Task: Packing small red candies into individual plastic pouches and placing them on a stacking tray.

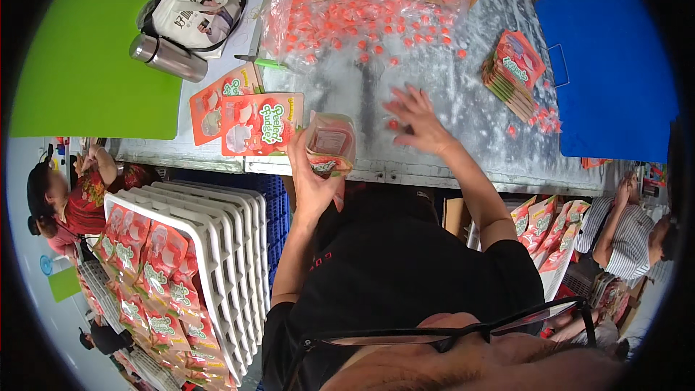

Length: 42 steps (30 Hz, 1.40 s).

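Pouch point(333, 134): 11 o'clock of centre; grip of left hand point(310, 182) grasping it, presumably for steadiness.
Right hand point(423, 124): 2 o'clock, grip released, beside red piece point(393, 124).
Red heap point(340, 14): 12 o'clock, worktop point(326, 85), partly bagged, presumably against scattering.

The pouch point(337, 135) is pink, candies point(378, 49) orange-red.

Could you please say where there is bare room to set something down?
The grey metal table is bare between the right hand and the stacked red pouches, and between the open red pouch and the clear plastic bag of red candies. It is crowded where that bag lies and around the flat red pouches.
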Available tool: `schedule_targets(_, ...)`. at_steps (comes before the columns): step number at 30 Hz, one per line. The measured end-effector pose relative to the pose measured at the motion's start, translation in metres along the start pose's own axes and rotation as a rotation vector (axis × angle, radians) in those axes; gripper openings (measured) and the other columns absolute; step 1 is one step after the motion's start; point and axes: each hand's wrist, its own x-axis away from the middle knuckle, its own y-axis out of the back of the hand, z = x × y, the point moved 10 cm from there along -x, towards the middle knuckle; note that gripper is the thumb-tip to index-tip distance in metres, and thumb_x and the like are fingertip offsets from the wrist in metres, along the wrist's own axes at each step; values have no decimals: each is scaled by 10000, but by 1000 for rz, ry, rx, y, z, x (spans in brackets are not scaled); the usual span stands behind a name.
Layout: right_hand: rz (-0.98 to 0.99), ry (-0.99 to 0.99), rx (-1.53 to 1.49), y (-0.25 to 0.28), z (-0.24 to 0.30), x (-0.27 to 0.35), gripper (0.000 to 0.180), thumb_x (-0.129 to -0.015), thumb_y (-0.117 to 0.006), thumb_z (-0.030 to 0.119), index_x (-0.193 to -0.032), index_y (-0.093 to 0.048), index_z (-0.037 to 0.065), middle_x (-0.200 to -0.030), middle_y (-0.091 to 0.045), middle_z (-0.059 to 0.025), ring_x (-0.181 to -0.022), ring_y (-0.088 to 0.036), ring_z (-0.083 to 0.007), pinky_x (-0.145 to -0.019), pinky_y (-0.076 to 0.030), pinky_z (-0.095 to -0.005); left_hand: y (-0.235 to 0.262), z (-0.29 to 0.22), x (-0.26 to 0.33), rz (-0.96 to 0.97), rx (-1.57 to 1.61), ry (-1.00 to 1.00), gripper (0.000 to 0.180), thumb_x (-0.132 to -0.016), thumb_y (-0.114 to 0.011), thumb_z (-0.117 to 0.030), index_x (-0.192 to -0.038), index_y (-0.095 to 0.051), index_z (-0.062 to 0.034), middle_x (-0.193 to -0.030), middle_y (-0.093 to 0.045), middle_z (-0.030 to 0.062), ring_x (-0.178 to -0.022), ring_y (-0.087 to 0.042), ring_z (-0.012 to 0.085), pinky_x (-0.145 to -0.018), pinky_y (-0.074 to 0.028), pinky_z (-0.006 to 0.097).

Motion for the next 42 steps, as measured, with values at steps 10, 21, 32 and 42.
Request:
schedule_targets(10, -280, 179, 59, -7, 31, 18, 299, -837, -818, 259, -1080, -722, 114, -1051, -631, -67, -965, -637, -291, -816, -560, -423, -6, -24, -4, 52, 5, -46, 999, -616, -832, 73, -1529, -461, -92, -1422, -452, 178, -1357, -464, 383, -1142, -414, 462)
schedule_targets(21, -354, -25, -182, 1, -4, 8, 138, -875, -790, 124, -999, -757, 72, -814, -641, -77, -703, -665, -223, -640, -549, -366, -21, -26, -6, 55, -51, -109, 987, -605, -792, 101, -1516, -476, -107, -1412, -432, 212, -1335, -463, 426, -1141, -424, 475)
schedule_targets(32, -425, 68, -301, 89, 125, -37, 312, -886, -794, 239, -1099, -732, 20, -886, -678, -80, -739, -681, -224, -654, -548, -331, -36, -24, -7, 16, -141, -142, 950, -598, -837, 29, -1483, -507, -79, -1420, -429, 235, -1271, -496, 430, -1068, -431, 518)
schedule_targets(42, -419, 138, -844, 74, 141, -46, 377, -1018, -629, 326, -1203, -692, 3, -1139, -674, -179, -1102, -664, -278, -949, -519, -380, -32, -23, -11, -28, -20, -64, 987, -642, -829, 29, -1533, -418, -80, -1412, -390, 240, -1345, -440, 450, -1110, -442, 511)
